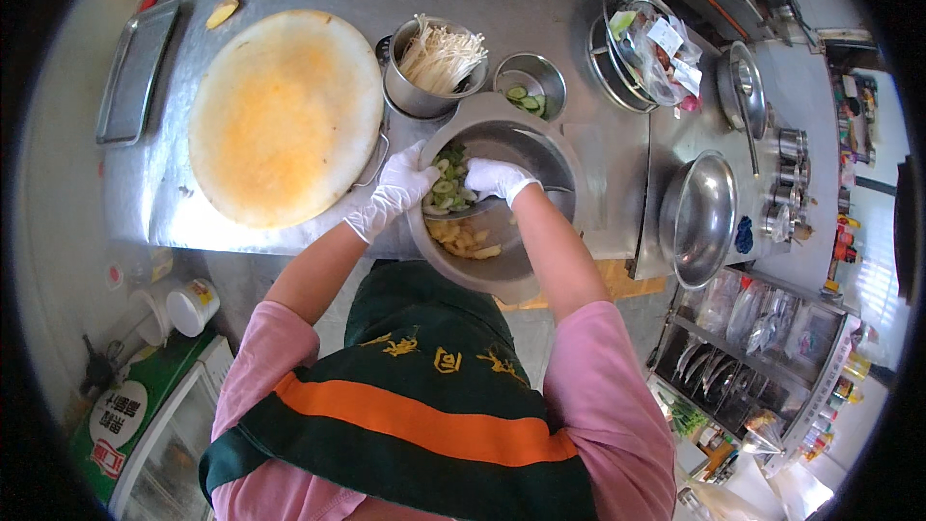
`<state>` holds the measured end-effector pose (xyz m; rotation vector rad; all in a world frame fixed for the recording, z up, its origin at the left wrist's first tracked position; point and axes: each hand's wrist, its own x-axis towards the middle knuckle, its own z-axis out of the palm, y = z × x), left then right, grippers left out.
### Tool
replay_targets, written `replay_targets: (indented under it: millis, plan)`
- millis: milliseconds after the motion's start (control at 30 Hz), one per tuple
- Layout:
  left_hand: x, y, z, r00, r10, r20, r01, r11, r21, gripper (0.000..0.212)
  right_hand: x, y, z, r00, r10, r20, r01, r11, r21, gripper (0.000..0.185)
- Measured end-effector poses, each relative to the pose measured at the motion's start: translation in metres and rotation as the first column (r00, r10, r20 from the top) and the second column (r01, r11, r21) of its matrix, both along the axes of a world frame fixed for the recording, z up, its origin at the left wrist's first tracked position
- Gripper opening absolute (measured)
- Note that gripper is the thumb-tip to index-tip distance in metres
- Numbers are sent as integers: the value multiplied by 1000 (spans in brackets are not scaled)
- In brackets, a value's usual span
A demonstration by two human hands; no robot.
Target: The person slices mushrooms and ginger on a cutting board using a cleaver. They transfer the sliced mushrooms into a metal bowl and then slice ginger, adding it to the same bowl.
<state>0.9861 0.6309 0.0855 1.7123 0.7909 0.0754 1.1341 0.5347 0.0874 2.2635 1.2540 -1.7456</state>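
A divided metal hot pot (pixel 499 281) sits at the front edge of the counter, partly overhanging it. My gloved left hand (pixel 402 179) grips its left rim, the thumb reaching inside. In the far compartment lie sliced scallions (pixel 445 192). My gloved right hand (pixel 499 179) is inside the pot beside them, fingers curled and touching the slices; its fingertips are hidden, so I cannot tell whether it holds any. Pale yellow pieces (pixel 463 239), perhaps ginger or garlic, rest in the near compartment, across the curved divider.
Left of the pot is a round cutting board (pixel 286 119), with a metal tray (pixel 137 72) beyond. Behind the pot stand a steel pot of enoki mushrooms (pixel 443 58) and a small bowl of cucumber slices (pixel 527 100). A steel basin (pixel 700 221) and a bagged-food basket (pixel 615 65) are rightward.
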Motion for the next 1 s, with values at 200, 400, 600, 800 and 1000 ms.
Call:
replay_targets:
  millis: [200,400,600,800,1000]
  plan:
    - [-6,4,-5,995,-23,-93,27,998,49,47,9,-12,16,792,-292,-536,318,947,-45,40]
    - [-1,1,13,1000,13,-24,-16,992,-122,49,31,-5,9,918,-310,248,280,948,150,46]
    - [-4,5,-24,999,-10,32,11,999,-48,47,21,-7,22,998,-47,-34,58,881,470,37]
    - [-8,11,-17,999,-21,-39,23,999,48,49,10,-72,94,934,223,278,-254,964,79,16]
    - [3,7,-8,998,-44,-41,45,999,6,49,-9,-101,-11,630,292,720,-304,945,-117,22]
